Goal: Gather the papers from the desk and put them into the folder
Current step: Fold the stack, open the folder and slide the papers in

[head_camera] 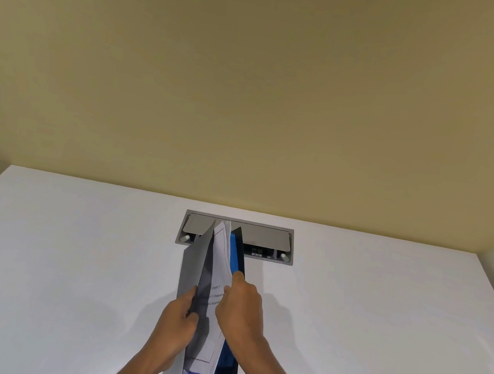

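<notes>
Now | folder: propped open | papers: inside | both hands gripping

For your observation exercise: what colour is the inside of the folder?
Blue on the folder's inside, grey outside; head view, the only one.

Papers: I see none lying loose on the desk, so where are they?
The papers stand inside the open folder, held by both hands, just before the desk's cable box.

Soft, even indoor light fills the view, with no glare. The white desk reads bright; faint grey shadows spread on it right of the hands and folder. Wide-angle distortion bows the desk edges. Printed text on the papers is blurred.
</notes>
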Motion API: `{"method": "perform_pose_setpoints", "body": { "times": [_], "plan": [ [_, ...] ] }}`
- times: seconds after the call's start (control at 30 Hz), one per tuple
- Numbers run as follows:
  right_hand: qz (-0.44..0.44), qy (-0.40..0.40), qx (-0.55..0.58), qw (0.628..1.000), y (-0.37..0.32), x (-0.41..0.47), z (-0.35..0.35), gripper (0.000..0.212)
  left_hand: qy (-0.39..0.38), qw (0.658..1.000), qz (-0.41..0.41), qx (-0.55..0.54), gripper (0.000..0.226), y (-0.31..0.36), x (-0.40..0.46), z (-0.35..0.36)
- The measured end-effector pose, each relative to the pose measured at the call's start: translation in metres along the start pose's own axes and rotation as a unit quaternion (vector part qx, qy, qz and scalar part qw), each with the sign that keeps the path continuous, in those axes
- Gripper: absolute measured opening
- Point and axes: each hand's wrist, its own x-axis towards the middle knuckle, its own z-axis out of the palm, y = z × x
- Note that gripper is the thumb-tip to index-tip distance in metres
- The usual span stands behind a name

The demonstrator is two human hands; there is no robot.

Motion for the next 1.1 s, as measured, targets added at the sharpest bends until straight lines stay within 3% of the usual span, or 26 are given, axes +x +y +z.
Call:
{"method": "perform_pose_setpoints", "body": {
  "times": [0.3, 0.7, 1.1],
  "plan": [
    [0.004, -0.009, -0.013, 1.0, -0.01, 0.0, 0.014, 0.039, 0.001, 1.0, 0.014, -0.024, 0.052, -0.005, -0.005, 0.002],
    [0.005, -0.033, 0.005, 0.999, -0.005, -0.003, 0.039, 0.017, 0.001, 0.999, 0.031, -0.014, 0.047, -0.016, -0.005, 0.015],
    [0.042, -0.001, 0.049, 0.998, 0.039, -0.012, 0.034, 0.023, -0.025, 0.997, 0.049, 0.057, 0.041, -0.013, 0.0, 0.043]
  ]
}}
